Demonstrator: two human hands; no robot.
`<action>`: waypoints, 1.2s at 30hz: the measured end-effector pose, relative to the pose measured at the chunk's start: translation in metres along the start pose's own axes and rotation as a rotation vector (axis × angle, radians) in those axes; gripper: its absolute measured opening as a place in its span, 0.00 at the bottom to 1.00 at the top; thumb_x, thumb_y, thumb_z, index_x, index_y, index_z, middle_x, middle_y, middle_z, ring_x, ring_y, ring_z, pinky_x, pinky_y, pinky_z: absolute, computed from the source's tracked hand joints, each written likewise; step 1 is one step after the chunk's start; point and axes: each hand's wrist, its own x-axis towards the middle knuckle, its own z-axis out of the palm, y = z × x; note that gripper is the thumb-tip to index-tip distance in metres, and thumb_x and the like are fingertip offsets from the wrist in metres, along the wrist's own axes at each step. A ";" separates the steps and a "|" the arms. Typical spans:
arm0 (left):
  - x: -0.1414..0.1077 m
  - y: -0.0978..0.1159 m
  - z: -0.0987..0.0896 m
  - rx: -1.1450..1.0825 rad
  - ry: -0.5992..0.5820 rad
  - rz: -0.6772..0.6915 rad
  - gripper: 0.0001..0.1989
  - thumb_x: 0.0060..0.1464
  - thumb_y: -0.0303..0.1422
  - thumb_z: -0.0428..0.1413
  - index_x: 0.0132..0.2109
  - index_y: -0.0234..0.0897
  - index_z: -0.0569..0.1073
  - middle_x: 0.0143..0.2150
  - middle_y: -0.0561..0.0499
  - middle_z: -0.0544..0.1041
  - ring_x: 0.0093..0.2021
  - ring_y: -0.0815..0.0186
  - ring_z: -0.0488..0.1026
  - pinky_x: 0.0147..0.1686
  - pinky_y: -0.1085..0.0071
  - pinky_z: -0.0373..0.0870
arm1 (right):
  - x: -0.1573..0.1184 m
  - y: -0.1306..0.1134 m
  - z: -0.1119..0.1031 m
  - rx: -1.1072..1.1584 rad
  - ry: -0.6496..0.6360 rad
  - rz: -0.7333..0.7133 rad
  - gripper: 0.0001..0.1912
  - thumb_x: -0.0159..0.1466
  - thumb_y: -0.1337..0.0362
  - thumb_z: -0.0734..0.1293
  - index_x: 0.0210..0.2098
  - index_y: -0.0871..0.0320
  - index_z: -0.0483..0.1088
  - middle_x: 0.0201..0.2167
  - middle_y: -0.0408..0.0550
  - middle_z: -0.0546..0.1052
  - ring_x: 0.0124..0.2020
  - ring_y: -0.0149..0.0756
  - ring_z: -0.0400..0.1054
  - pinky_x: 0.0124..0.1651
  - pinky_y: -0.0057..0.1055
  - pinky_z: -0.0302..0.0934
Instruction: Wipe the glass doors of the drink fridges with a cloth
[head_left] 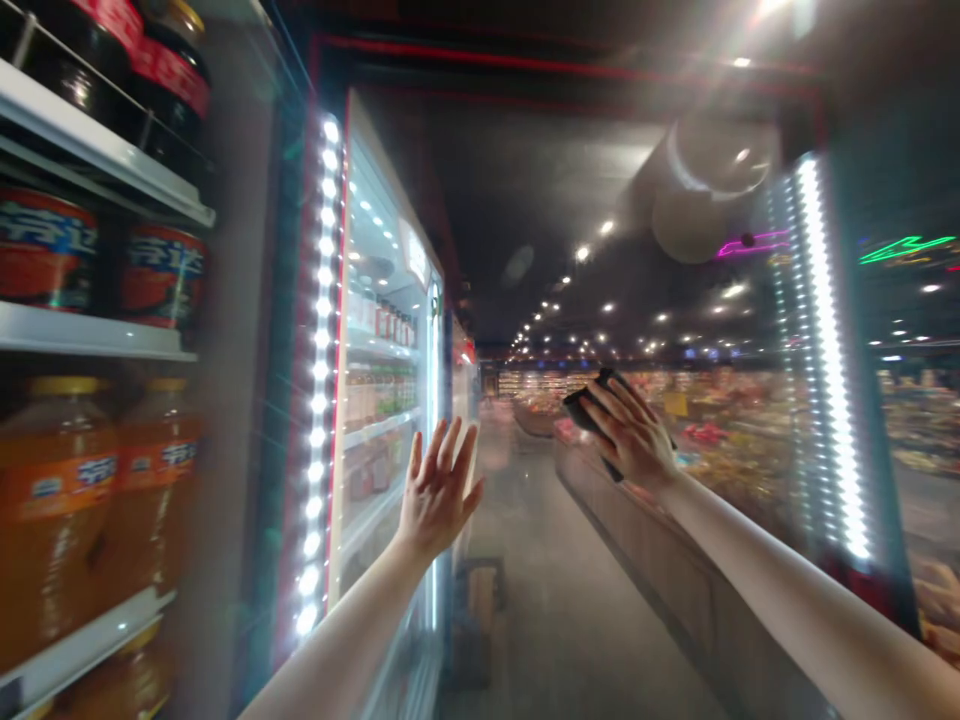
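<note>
In front of me stands an open glass door, framed in dark trim with a red line. My right hand is spread over a dark cloth and holds it flat at the glass, right of the middle. Parts of the cloth stick out past the fingers, and the rest is hidden under the palm. Farther left, my left hand is raised with fingers apart and nothing in it. Its palm faces the glass, but whether it touches I cannot tell.
At left are cooler shelves with cola bottles, cans and orange drink bottles. Bright light strips line the door's sides. Through the glass show another lit cooler, an aisle floor and a long counter.
</note>
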 end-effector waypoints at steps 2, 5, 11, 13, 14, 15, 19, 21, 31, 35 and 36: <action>-0.008 -0.013 -0.006 0.005 0.011 -0.012 0.42 0.64 0.39 0.54 0.76 0.41 0.39 0.73 0.38 0.58 0.74 0.48 0.52 0.72 0.45 0.47 | 0.014 0.013 0.004 -0.027 0.098 0.218 0.27 0.71 0.59 0.60 0.69 0.51 0.59 0.70 0.50 0.63 0.73 0.50 0.49 0.71 0.54 0.51; -0.021 -0.030 -0.012 0.011 0.023 -0.053 0.43 0.64 0.41 0.54 0.76 0.41 0.39 0.74 0.37 0.57 0.73 0.46 0.54 0.71 0.43 0.48 | 0.058 -0.002 0.019 -0.033 0.220 0.460 0.28 0.72 0.59 0.57 0.70 0.51 0.57 0.71 0.51 0.60 0.74 0.53 0.44 0.70 0.60 0.49; -0.031 -0.040 -0.009 0.006 0.037 -0.060 0.43 0.64 0.41 0.54 0.76 0.41 0.38 0.74 0.37 0.57 0.73 0.45 0.54 0.70 0.43 0.51 | 0.120 -0.109 0.040 0.036 0.068 0.293 0.30 0.72 0.57 0.58 0.72 0.53 0.54 0.74 0.50 0.53 0.75 0.53 0.38 0.73 0.57 0.44; -0.030 -0.039 -0.007 0.002 0.043 -0.063 0.43 0.64 0.41 0.54 0.76 0.41 0.38 0.74 0.36 0.56 0.73 0.45 0.53 0.70 0.42 0.50 | 0.110 -0.134 0.039 0.057 -0.002 0.170 0.30 0.72 0.57 0.59 0.72 0.54 0.55 0.74 0.48 0.53 0.76 0.51 0.38 0.74 0.55 0.42; -0.030 -0.038 -0.007 -0.002 0.044 -0.063 0.43 0.64 0.41 0.54 0.76 0.41 0.38 0.74 0.37 0.56 0.73 0.45 0.53 0.70 0.42 0.49 | 0.099 -0.141 0.036 0.064 -0.031 0.102 0.29 0.72 0.57 0.59 0.71 0.53 0.55 0.74 0.46 0.54 0.75 0.50 0.39 0.75 0.53 0.42; -0.031 -0.039 -0.007 -0.008 0.043 -0.061 0.43 0.64 0.41 0.54 0.76 0.41 0.38 0.74 0.37 0.55 0.73 0.45 0.52 0.70 0.42 0.49 | 0.087 -0.142 0.033 0.069 -0.060 0.034 0.29 0.72 0.58 0.59 0.71 0.52 0.56 0.73 0.45 0.55 0.75 0.48 0.40 0.75 0.52 0.42; -0.036 -0.046 -0.012 -0.033 0.033 -0.026 0.44 0.64 0.41 0.55 0.76 0.41 0.38 0.74 0.37 0.55 0.74 0.47 0.52 0.71 0.45 0.50 | 0.035 -0.110 0.019 0.082 -0.118 -0.115 0.27 0.72 0.61 0.60 0.70 0.47 0.59 0.71 0.44 0.62 0.73 0.45 0.49 0.74 0.49 0.47; -0.041 -0.053 -0.016 -0.028 0.028 -0.007 0.44 0.64 0.41 0.55 0.76 0.41 0.38 0.73 0.37 0.57 0.73 0.48 0.53 0.70 0.47 0.53 | 0.028 -0.082 0.018 0.080 -0.036 -0.001 0.27 0.71 0.61 0.61 0.69 0.48 0.60 0.70 0.46 0.63 0.73 0.47 0.49 0.72 0.51 0.51; -0.057 -0.067 -0.023 0.018 -0.037 0.002 0.41 0.66 0.40 0.51 0.76 0.43 0.37 0.74 0.42 0.57 0.74 0.50 0.51 0.69 0.47 0.56 | 0.150 -0.145 0.056 0.116 0.201 0.262 0.23 0.72 0.63 0.59 0.65 0.55 0.66 0.69 0.54 0.63 0.75 0.54 0.40 0.71 0.59 0.47; -0.066 -0.066 -0.026 0.077 -0.065 -0.025 0.41 0.66 0.42 0.51 0.76 0.41 0.36 0.74 0.41 0.57 0.74 0.49 0.50 0.71 0.45 0.49 | 0.112 -0.188 0.048 0.134 -0.002 -0.035 0.26 0.71 0.62 0.61 0.68 0.53 0.61 0.72 0.49 0.58 0.75 0.51 0.40 0.73 0.53 0.48; -0.068 -0.067 -0.028 0.095 -0.081 -0.031 0.41 0.66 0.42 0.51 0.76 0.41 0.36 0.74 0.40 0.57 0.74 0.48 0.51 0.71 0.44 0.47 | 0.097 -0.189 0.044 0.144 -0.043 -0.122 0.27 0.71 0.62 0.61 0.69 0.52 0.60 0.72 0.47 0.59 0.75 0.50 0.42 0.73 0.52 0.48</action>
